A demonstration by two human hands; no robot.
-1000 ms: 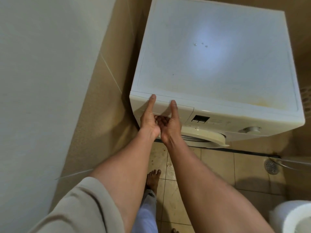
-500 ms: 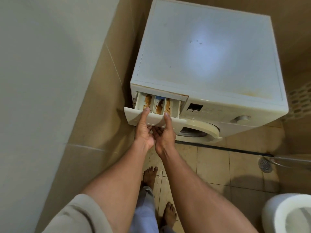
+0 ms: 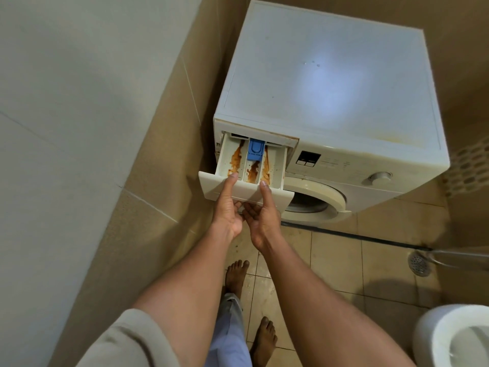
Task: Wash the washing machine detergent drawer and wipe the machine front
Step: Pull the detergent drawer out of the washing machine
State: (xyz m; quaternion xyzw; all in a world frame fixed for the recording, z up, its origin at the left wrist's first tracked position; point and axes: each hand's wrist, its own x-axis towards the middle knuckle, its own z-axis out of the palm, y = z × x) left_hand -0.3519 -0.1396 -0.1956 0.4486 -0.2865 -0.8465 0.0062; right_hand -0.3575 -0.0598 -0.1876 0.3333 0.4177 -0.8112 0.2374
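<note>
Seen from the head camera, the detergent drawer [image 3: 211, 185] sticks far out of the washing machine [image 3: 330, 88] at its top left corner. The left hand [image 3: 227, 210] and right hand [image 3: 262, 215] both grip its front panel, with thumbs on the upper edge and fingers curled underneath. Orange-brown stains streak the compartments, and a blue insert [image 3: 256, 149] sits in the middle one.

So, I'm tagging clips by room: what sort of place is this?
Probably a home bathroom: a toilet at lower right, a floor drain in the tiled floor, and a washing machine.
</note>
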